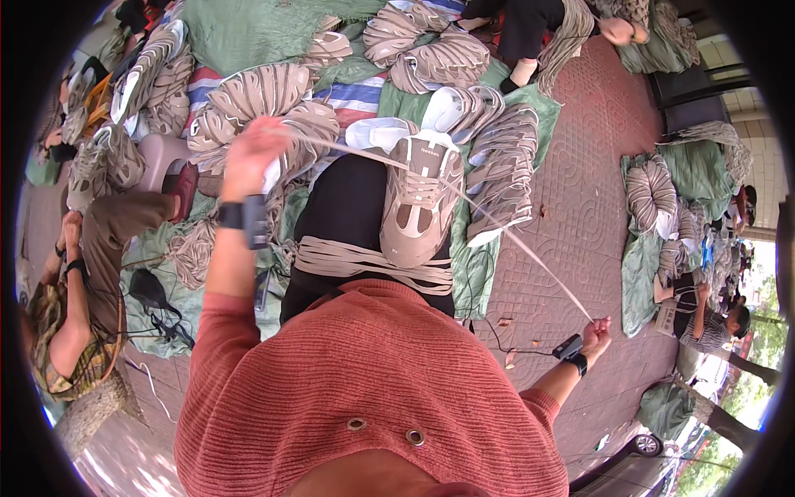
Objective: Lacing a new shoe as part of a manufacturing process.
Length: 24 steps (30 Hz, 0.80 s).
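Observation:
A grey-brown sneaker [414, 228] lies on my lap, its toe toward me and its lace partly threaded through the eyelets. The pale flat shoelace [542, 267] is drawn taut out to both sides of it. My left hand [255, 149], slightly blurred, is raised at the upper left and closed on one length of the lace. Far out to the right, my right hand [596, 335] pinches the other length. A bundle of loose laces [364, 261] lies across my thighs, between the shoe and my sweater.
Rows of similar sneakers [257, 99] lie on green sheeting [240, 33] ahead, with another row [503, 166] right of my lap. A seated person [70, 290] is at the left. Brick paving [571, 157] runs along the right, with more shoe piles [650, 195] beyond.

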Available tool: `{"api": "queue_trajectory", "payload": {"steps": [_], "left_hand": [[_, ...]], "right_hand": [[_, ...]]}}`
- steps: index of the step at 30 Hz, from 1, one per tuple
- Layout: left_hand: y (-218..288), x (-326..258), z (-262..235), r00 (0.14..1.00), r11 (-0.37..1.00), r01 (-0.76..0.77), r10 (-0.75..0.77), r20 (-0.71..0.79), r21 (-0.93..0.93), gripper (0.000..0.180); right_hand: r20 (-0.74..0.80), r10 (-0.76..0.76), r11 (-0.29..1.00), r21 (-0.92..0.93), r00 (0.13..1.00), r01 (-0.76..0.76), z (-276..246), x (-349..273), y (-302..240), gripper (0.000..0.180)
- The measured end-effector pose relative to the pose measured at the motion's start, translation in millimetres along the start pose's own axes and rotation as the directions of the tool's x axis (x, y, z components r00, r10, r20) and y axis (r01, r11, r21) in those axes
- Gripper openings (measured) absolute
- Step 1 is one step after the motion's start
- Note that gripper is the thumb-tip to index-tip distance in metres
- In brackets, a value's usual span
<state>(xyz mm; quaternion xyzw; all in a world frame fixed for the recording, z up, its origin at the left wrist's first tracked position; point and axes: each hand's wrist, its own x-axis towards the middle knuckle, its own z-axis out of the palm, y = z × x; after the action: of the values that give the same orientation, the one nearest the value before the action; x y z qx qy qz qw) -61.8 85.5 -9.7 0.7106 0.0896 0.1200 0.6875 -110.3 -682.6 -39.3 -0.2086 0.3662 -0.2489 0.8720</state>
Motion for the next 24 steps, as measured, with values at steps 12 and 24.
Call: {"api": "queue_trajectory", "payload": {"steps": [12, 24], "left_hand": [[-57, -33, -186, 0.755, 0.776, -0.145, -0.314, -0.575, -0.614, 0.022], [-4, -2, 153, 0.885, 0.690, -0.449, 0.255, 0.390, 0.568, 0.008]], "right_hand": [[0.556, 0.119, 0.455, -0.767, 0.823, 0.453, 133, -38, 248, 0.016], [0.890, 0.413, 0.310, -0.334, 0.190, 0.890, 206, -147, 400, 0.012]]}}
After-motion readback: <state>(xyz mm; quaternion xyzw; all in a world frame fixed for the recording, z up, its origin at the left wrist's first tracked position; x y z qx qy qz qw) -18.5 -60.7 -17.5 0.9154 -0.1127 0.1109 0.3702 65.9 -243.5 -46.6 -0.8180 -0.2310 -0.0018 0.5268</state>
